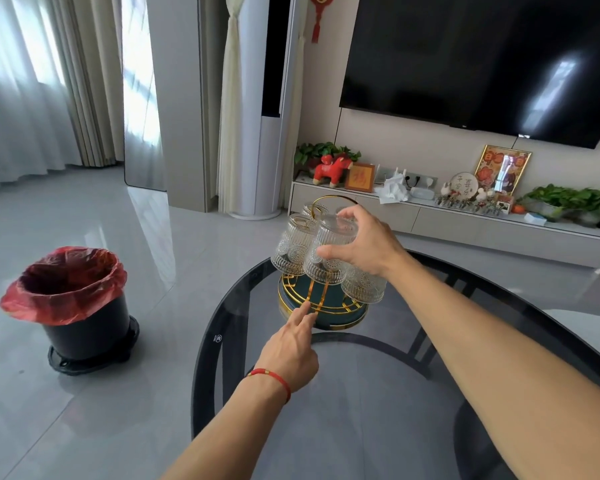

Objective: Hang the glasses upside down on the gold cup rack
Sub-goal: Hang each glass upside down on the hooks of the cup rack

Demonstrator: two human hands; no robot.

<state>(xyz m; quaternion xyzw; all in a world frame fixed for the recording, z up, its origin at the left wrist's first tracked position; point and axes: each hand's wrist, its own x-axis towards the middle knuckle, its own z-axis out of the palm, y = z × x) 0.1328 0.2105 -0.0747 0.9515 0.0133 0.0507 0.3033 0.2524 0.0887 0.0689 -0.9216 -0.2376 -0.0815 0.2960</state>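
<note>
An embossed clear glass (328, 252) sits upside down and tilted on the gold cup rack (321, 299), its base uppermost and its wide mouth flaring down toward the rack's dark green, gold-rimmed base. The right hand (364, 242) is wrapped around this glass from the right side, fingers curled over the top of the base and thumb pressed against the ribbed wall lower down, a closed grasp on it. Just left of that grip a second glass (290, 245) hangs inverted, touching or nearly touching the held one; below and right of the grip, partly hidden by the wrist, a third glass (364, 285) hangs the same way, and a fourth (309, 209) shows behind, under the rack's gold ring handle. Beneath the held glass, the left hand (291, 348) reaches in with fingers extended and loosely spread, holding nothing, its fingertips (305, 311) resting at the gold rim of the rack's base. A red string bracelet (274, 377) circles that wrist. The rack stands on a dark glass table (361, 410). Well off to the left of both hands, on the floor, stands a black bin with a red liner (70, 303).
</note>
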